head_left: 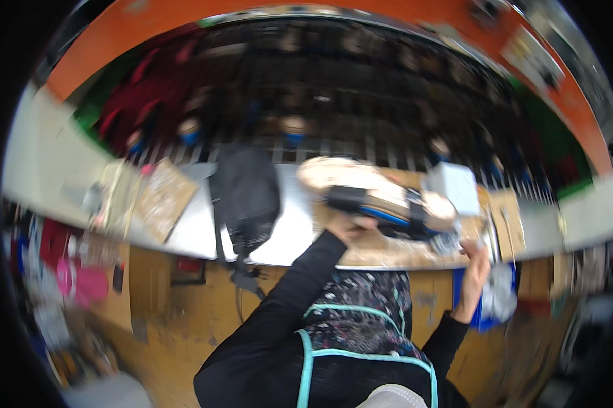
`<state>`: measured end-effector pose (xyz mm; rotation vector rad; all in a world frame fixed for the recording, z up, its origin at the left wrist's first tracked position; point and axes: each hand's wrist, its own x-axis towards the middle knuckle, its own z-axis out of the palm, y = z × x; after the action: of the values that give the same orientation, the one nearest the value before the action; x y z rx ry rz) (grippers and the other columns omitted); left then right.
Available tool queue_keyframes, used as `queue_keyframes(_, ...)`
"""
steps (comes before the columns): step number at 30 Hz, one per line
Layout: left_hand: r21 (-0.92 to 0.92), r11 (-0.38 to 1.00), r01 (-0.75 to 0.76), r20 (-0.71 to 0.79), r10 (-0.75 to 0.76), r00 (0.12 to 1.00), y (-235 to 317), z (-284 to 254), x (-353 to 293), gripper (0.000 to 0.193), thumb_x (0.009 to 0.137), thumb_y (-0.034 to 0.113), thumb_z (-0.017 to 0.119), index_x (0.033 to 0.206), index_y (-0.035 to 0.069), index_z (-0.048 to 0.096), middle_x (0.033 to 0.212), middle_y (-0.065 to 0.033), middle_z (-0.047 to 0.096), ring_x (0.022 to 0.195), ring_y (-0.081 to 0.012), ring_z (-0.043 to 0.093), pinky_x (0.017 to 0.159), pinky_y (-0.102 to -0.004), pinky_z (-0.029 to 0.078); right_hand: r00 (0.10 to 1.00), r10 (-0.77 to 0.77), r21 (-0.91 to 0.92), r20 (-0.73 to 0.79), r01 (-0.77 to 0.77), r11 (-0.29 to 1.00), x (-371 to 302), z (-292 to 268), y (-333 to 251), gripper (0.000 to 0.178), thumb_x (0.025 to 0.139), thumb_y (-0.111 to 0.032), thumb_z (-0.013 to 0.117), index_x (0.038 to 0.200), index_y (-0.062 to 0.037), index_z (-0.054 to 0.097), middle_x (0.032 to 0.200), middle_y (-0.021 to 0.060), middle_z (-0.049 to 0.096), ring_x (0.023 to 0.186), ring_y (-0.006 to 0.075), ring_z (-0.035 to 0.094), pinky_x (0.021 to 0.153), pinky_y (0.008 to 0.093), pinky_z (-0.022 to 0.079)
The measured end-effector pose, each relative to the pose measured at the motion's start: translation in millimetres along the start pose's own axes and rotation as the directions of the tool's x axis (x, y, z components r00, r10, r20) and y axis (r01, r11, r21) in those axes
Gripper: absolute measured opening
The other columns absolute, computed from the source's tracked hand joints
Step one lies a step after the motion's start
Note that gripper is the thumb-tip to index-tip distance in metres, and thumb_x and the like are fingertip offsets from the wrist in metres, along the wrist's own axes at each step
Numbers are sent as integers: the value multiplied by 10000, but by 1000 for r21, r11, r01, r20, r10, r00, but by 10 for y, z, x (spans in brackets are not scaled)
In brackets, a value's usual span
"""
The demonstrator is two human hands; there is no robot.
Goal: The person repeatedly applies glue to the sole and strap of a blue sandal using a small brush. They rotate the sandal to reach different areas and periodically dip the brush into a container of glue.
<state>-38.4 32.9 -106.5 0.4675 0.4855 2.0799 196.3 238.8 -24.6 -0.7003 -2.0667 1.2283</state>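
Left hand [350, 228] closes on the near end of a dark, blue-striped shoe-like object [388, 206] lying on the pale workbench [286, 238], long axis running right. Right hand [475, 262] hovers near its far end; grip unclear through blur

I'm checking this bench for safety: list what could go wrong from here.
1. The black bag hangs over the table edge with its straps dangling, so it might slide off.
2. The left hand grips the shoe among crowded clutter near the white box; a nudge could knock things down.
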Motion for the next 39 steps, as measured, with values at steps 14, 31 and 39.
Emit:
queue_keyframes(14, 870, 149, -469, 146, 833, 534, 458, 962, -373, 1273, 558, 776, 716, 1423, -32, 246, 1346, -163, 439, 1286, -287, 440, 1123, -456, 330, 927, -317, -712, -200, 85, 697, -59, 6, 218, 59, 788, -231, 747, 819, -181, 737, 758, -6, 635, 661, 169, 558, 757, 376, 277)
queue_keyframes(31, 938, 83, -336, 140, 797, 587, 660, 1073, -461, 881, 705, 278, 838, 1402, 65, 343, 1312, -137, 466, 1175, -277, 489, 994, -414, 425, 898, 415, 35, 148, -424, 905, 85, -179, 520, 290, 916, -285, 632, 876, -7, 703, 663, 37, 634, 592, 107, 555, 554, 252, 407)
queue_keyframes(39, 836, -310, -452, 545, 561, 624, 33, 675, -100, 768, 716, 243, 837, 1339, 93, 413, 1359, -243, 447, 1196, -371, 519, 1005, -449, 448, 977, 212, 142, 29, -214, 966, 24, 41, 213, 130, 860, -157, 705, 882, -29, 706, 765, 34, 663, 689, 103, 585, 631, 237, 373)
